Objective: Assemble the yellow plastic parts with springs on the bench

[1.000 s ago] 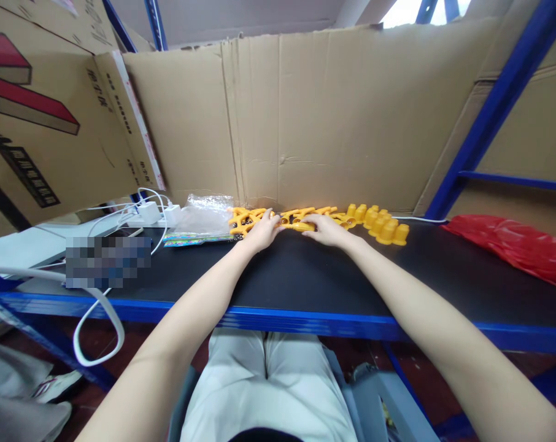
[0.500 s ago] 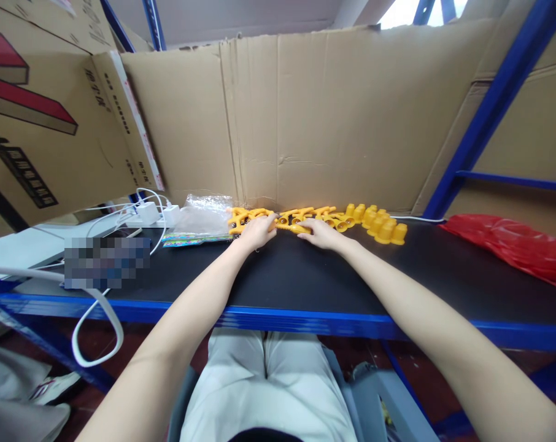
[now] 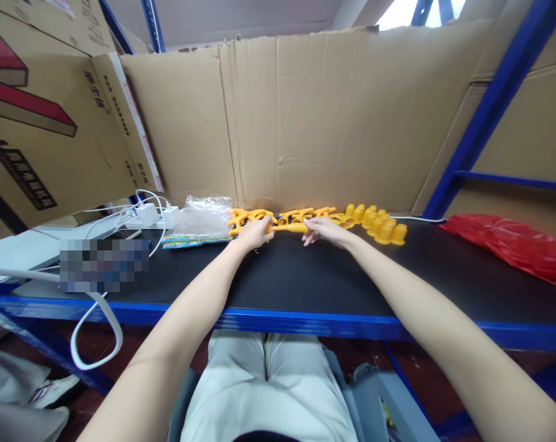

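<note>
Between my hands, a yellow plastic handle-like piece (image 3: 291, 228) lies roughly level, just above or on the black tabletop. My left hand (image 3: 256, 233) is closed around its left end, and the fingers cover that part. At the other end, my right hand (image 3: 324, 232) pinches the piece, its lower fingers loosely curled beneath. Just behind both hands runs a row of yellow plastic frames (image 3: 247, 216) with round, shiny, bell-like balls in them. Several yellow cups (image 3: 383, 228) stand upside down to the right of my right hand.
A clear plastic bag (image 3: 204, 215) with a colourful edge lies left of the frames. Farther left are white chargers with cables (image 3: 146, 213) and a blurred-out item (image 3: 105, 264). Red plastic (image 3: 512, 245) lies at the right. Cardboard (image 3: 333, 123) walls the back; a blue rail (image 3: 305, 320) edges the front.
My right hand has turned and moved slightly right, its fingers now at the end of the yellow piece. More of the piece shows between my hands. My left hand has barely moved.
</note>
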`<state>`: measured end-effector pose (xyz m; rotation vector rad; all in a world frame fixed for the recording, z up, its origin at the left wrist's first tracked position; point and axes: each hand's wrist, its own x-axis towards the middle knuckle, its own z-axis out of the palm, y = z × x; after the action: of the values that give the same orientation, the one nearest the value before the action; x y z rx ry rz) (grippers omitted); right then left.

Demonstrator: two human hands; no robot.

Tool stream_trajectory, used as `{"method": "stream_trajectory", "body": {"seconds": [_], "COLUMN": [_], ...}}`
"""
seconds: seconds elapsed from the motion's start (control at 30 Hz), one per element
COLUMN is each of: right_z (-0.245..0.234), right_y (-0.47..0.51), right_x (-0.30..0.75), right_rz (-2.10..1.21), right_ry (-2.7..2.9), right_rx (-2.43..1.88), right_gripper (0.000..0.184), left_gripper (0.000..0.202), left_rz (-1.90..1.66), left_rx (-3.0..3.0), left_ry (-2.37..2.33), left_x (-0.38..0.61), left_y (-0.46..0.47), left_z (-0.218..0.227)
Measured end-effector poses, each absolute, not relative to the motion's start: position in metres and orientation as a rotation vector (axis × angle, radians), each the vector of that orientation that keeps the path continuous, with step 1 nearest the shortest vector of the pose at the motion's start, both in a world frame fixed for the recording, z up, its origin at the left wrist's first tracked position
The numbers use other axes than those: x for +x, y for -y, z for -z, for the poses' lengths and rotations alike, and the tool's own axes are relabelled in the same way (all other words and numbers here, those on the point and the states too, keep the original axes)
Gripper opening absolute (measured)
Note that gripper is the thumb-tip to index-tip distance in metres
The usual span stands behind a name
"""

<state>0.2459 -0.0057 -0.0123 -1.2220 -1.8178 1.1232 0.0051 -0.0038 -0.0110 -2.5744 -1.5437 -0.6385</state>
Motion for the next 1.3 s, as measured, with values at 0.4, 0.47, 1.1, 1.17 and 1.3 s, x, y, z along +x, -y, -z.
{"method": "stream_trajectory", "body": {"seconds": [0.4,0.47,1.1,1.17,1.3], "right_z": [0.012,0.012,0.012,0.011,0.01], "right_y": [0.011,0.011,0.013,0.013,0.012], "right_x": [0.244,0.24,0.239,0.238,0.243], "right_rz": [-1.234,-1.23,-1.147,-1.166,-1.221], "right_ry": [1.839,1.821,1.765,1.729,1.74], "right_rx": [-1.151,-1.193,-1.208,-1.238,-1.268], "right_gripper": [0.027,0.033,0.03,0.039,0.043], "left_gripper": [0.02,0.022,0.024,0.025,0.025], "left_rz": [0.616,0.631,0.696,0.693,0.686], "left_rx": [-2.56,-2.557,-2.53,-2.525,-2.518], "left_ry": [1.577,1.582,1.625,1.618,1.616], "left_x": [0.003,0.004,0.005,0.006,0.008], "left_y": [0.003,0.004,0.007,0.008,0.009], "left_z": [0.01,0.01,0.007,0.007,0.006]}}
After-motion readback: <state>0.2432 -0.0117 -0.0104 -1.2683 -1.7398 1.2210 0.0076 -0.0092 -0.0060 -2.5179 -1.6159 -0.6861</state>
